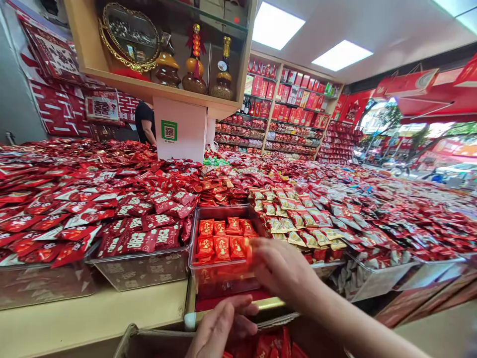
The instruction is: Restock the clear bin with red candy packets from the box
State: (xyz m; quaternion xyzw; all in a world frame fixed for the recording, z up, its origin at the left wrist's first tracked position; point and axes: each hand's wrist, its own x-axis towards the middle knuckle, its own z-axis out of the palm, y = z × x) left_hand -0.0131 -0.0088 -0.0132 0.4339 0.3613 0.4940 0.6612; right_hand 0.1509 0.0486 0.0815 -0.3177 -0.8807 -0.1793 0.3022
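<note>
As wedding-red sweets packets crowded a shop desk (pixel 141 311) from end to end, a person's right hand (pixel 283 268) reached over the front right corner of a clear plastic bin (pixel 223 283). Its fingers bent toward the packets at that corner, where motion blur hid whether they grasped one. The small red packets with gold lettering (pixel 222 247) lay in the bin in two neat rows, face up.

Lower down, the left hand (pixel 219 328) hung in front of the bin and above a box (pixel 156 343), its fingers released, extended and loosely parted. More red packets (pixel 276 343) lay in that box, below the hands.

To the left of the bin, maroon packets with white characters (pixel 139 238) rose in a heap over their own container; to the right, cream-and-red packets (pixel 294 219) sat in overlapping rows.

Behind, a wooden display case (pixel 164 94) held gourd-shaped bottles (pixel 194 79) beside a gold-framed oval mirror (pixel 130 37), above a green QR code sign (pixel 169 130). A person in a dark top (pixel 145 122) stood partly hidden by the white panel bearing the sign, while wall shelves (pixel 276 109) carried red boxes at the back.
</note>
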